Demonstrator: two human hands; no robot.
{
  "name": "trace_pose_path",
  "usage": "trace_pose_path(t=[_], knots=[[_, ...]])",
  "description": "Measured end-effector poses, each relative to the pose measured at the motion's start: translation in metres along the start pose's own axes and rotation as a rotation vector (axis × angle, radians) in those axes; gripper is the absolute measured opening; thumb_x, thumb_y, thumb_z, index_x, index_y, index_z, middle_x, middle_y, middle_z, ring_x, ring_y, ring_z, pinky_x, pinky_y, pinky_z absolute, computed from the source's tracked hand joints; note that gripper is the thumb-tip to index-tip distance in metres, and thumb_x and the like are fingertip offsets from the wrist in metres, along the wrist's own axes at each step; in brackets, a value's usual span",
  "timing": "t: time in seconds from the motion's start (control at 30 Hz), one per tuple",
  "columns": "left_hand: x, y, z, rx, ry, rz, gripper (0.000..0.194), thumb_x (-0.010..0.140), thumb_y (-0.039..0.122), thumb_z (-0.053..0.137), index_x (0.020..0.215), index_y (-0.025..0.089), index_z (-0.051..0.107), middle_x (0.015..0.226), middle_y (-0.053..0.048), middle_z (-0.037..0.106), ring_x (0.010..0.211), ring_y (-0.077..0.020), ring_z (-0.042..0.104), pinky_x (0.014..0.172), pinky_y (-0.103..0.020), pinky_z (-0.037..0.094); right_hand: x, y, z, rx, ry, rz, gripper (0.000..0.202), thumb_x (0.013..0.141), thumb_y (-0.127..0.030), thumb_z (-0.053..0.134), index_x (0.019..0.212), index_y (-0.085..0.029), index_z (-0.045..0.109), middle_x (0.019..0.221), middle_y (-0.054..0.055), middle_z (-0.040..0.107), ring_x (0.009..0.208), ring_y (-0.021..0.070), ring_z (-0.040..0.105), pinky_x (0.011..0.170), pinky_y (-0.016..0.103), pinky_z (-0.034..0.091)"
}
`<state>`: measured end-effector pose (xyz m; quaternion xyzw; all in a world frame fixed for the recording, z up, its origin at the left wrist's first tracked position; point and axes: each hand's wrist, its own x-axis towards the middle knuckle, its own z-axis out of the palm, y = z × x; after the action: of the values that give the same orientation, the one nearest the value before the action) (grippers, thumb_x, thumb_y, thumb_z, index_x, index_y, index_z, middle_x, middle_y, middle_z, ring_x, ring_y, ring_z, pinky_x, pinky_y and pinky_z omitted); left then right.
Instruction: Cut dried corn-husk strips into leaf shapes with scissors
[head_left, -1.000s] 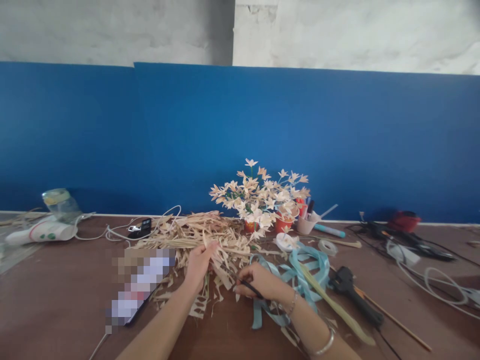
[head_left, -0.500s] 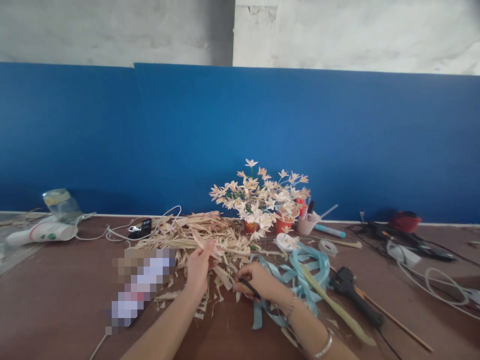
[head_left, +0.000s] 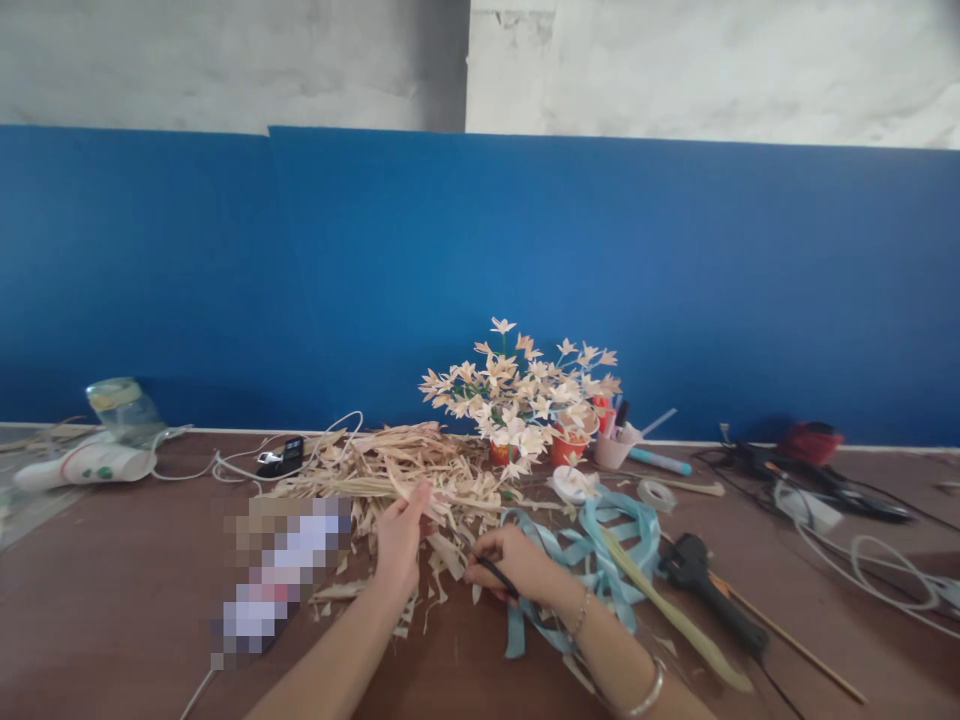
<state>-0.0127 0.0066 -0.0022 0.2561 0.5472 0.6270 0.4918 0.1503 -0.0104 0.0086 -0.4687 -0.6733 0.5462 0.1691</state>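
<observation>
Over the pile of dried husk strips [head_left: 450,462], my left hand [head_left: 397,545] pinches a pale piece of husk [head_left: 399,482] between thumb and fingers. My right hand [head_left: 525,562], with a bracelet and a bangle on its wrist, is closed around black scissors [head_left: 495,575]. Only a dark curved handle shows; the blades are hidden or too small to make out. The two hands are apart, right of one another above loose scraps. Light blue ribbon [head_left: 622,515] lies coiled beside my right hand.
Husk flowers [head_left: 517,390] stand in red pots [head_left: 568,450] behind the pile. To the right are a pen cup [head_left: 613,450], a tape roll [head_left: 655,495], a black glue gun [head_left: 712,595] and cables. A blurred-out object [head_left: 285,575], a white paper cup [head_left: 97,465] and a jar [head_left: 124,410] sit left.
My left hand has shifted very slightly to the right, still pinching the husk. My right hand has barely moved, with the scissors still in it.
</observation>
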Motion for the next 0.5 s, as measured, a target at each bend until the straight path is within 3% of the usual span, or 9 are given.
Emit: trace_pose_path(t=[0.23,0.5], knots=[[0.0003,-0.0032,0.0013,-0.123,-0.020,-0.026,0.043,0.053,0.051,0.072,0.069,0.012,0.063,0.060,-0.001,0.059,0.053,-0.0119,0.052,0.051,-0.026,0.043,0.0039,0.0066,0.0053,-0.006,0.046,0.007,0.019,0.067,-0.035,0.061,0.066,-0.016,0.060,0.039,-0.007,0.044,0.031,0.0054,0.036,0.035,0.017,0.031],[-0.0030,-0.0010,0.0040,-0.222,-0.018,-0.040,0.039,0.050,0.047,0.076,0.060,0.012,0.060,0.057,-0.001,0.061,0.052,-0.0109,0.054,0.056,-0.026,0.048,0.0057,0.0086,0.0070,0.044,0.043,-0.003,0.017,0.067,-0.033,0.061,0.070,-0.016,0.059,0.040,-0.007,0.047,0.030,0.0045,0.038,0.033,0.014,0.031]])
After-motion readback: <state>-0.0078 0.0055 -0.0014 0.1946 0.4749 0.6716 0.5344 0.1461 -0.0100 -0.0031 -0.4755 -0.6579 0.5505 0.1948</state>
